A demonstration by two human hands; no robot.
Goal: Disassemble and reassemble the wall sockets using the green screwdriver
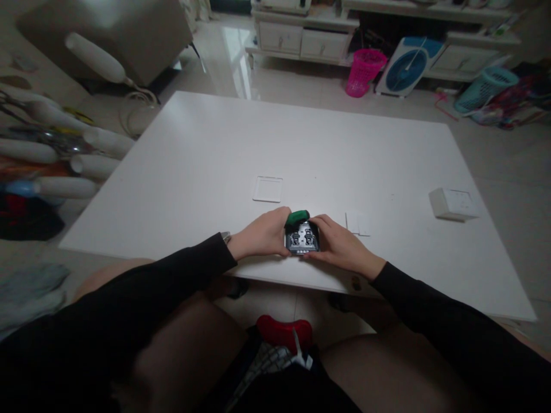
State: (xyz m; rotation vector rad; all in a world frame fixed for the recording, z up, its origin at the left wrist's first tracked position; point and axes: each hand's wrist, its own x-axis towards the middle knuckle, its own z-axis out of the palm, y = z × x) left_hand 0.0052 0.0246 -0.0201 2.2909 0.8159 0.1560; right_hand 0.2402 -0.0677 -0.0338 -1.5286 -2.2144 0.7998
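Note:
Near the table's front edge, a small dark square case (302, 238) sits between my hands, its face showing two black moulded shapes and a row of small light marks. My left hand (269, 232) grips its left side, and my right hand (338, 244) wraps round the right side. A short green rounded piece (297, 217) lies across the case's far edge by my left fingers; whether a finger holds it I cannot tell. Beyond my left hand lies a clear rectangular plastic cover (267, 189). Flat white pieces (358, 223) rest beyond my right hand.
A white box (453, 205) stands near the right side of the white table (215, 132). On the floor beyond are a pink basket (364, 71), a blue and white fan (407, 66) and a teal basket (486, 89). A rack with white padded arms (64, 152) is at the left.

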